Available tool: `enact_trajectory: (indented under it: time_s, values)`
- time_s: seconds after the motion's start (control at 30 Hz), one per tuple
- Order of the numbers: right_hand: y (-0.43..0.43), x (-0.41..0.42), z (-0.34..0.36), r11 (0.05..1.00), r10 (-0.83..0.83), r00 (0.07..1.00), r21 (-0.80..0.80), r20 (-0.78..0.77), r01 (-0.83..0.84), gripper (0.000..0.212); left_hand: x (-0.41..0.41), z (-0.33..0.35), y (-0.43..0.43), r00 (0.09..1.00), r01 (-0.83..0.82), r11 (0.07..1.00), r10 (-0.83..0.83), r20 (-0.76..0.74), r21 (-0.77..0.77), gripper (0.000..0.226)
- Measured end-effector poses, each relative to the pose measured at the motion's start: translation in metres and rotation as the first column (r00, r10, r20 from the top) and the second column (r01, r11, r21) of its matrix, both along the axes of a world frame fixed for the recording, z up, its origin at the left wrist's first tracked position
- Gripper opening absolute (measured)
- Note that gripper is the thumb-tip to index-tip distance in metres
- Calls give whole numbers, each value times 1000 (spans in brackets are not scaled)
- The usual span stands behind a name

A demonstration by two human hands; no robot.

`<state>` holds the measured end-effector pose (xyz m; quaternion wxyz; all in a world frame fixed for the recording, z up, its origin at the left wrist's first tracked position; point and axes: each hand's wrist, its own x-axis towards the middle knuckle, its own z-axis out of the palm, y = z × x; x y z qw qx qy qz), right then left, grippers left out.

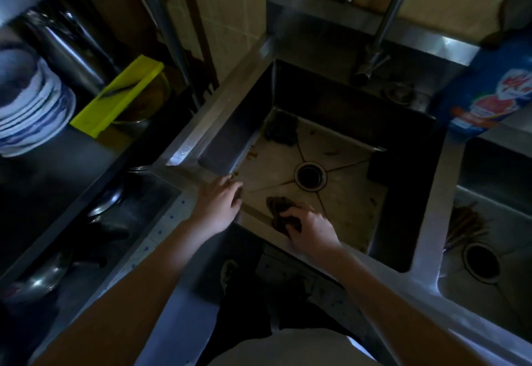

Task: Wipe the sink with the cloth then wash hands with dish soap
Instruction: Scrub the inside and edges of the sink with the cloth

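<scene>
Bare left hand (218, 201), bare right hand (311, 229), bare forearms (138, 279), pale top (288, 348), dark trousers (247, 299).

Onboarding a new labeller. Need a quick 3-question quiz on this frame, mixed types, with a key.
1. True or false: the right hand grips the cloth on the floor of the sink.
2. Where does the left hand rest? A) on the cloth B) on the sink's front-left rim C) held in the air
3. Fill in: the blue soap pack sits to the ___ of the sink.

Key: 1 true; 2 B; 3 right.
</scene>
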<state>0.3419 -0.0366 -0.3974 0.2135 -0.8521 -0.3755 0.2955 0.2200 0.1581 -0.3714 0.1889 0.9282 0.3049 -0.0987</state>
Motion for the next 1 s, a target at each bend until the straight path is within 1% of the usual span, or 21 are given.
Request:
enact_trajectory:
  time_s: [0.1, 0.23, 0.3, 0.37, 0.43, 0.5, 0.53, 0.63, 0.7, 0.8, 0.87, 1.0]
  values:
    - [20, -8, 3, 999, -34, 999, -10, 8, 34, 32, -2, 0, 28, 999, 40, 999, -40, -15, 9, 42]
    - [50, -19, 4, 998, -68, 998, -14, 15, 69, 32, -11, 0, 75, 995, 72, 997, -72, -74, 3, 41]
    - [65, -25, 3, 996, -90, 996, -11, 23, 90, 33, -13, -1, 93, 992, 102, 995, -101, -70, 18, 39]
    - [79, -31, 2, 994, -113, 993, -3, 42, 113, 33, -12, -4, 106, 991, 122, 992, -123, -45, -31, 31]
    - [93, -36, 0, 990, -138, 989, 5, 61, 138, 33, -11, -6, 118, 986, 156, 980, -161, -35, -121, 24]
    - [105, -40, -1, 988, -151, 986, 3, 73, 152, 33, -8, -6, 128, 980, 191, 964, -197, -16, -185, 23]
    - [111, -41, -1, 988, -155, 985, 1, 76, 155, 33, -7, -6, 133, 978, 206, 960, -209, 1, -191, 23]
    - [129, -47, -2, 986, -168, 982, 4, 85, 168, 33, -3, -5, 148, 968, 250, 957, -246, 45, -145, 29]
    - [140, -51, -1, 983, -183, 979, 8, 87, 183, 33, -1, -4, 157, 968, 250, 958, -246, 49, -139, 33]
    - [149, -55, 2, 980, -200, 976, 1, 87, 201, 32, 2, -6, 166, 962, 270, 960, -266, 57, -75, 38]
    - [151, -56, 3, 975, -220, 972, 2, 77, 221, 32, 5, -8, 171, 961, 275, 959, -270, 65, -71, 42]
    - [158, -51, 5, 955, -296, 955, 9, -18, 297, 33, 13, -14, 177, 955, 291, 957, -292, 47, 13, 48]
